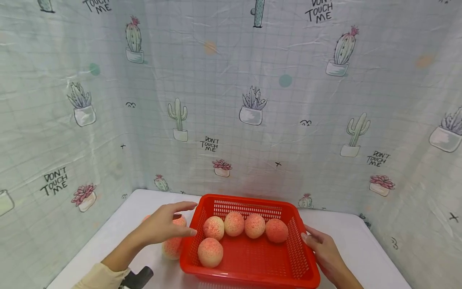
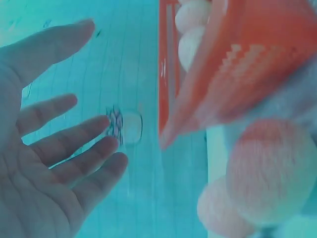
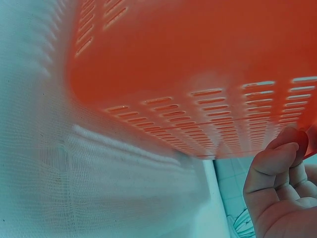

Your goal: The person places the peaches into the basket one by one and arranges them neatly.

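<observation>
A red slotted plastic basket (image 1: 256,257) holds several round pink-and-cream peaches (image 1: 234,224). My right hand (image 1: 326,249) grips its right rim, thumb over the edge. In the right wrist view its fingers (image 3: 280,163) curl at the rim beside the slotted outer wall. My left hand (image 1: 167,224) is by the left rim, thumb and fingers apart and nothing held. The left wrist view shows that hand (image 2: 59,148) spread, with a gap to the basket (image 2: 198,94). Outside the basket, loose peaches (image 1: 172,248) sit partly hidden behind my left hand and the basket's left side.
The white table (image 1: 155,196) lies under everything. A cactus-print curtain (image 1: 231,100) hangs behind it and along both sides. Below my left wrist, a dark object (image 1: 138,277) shows near the sleeve (image 1: 102,277).
</observation>
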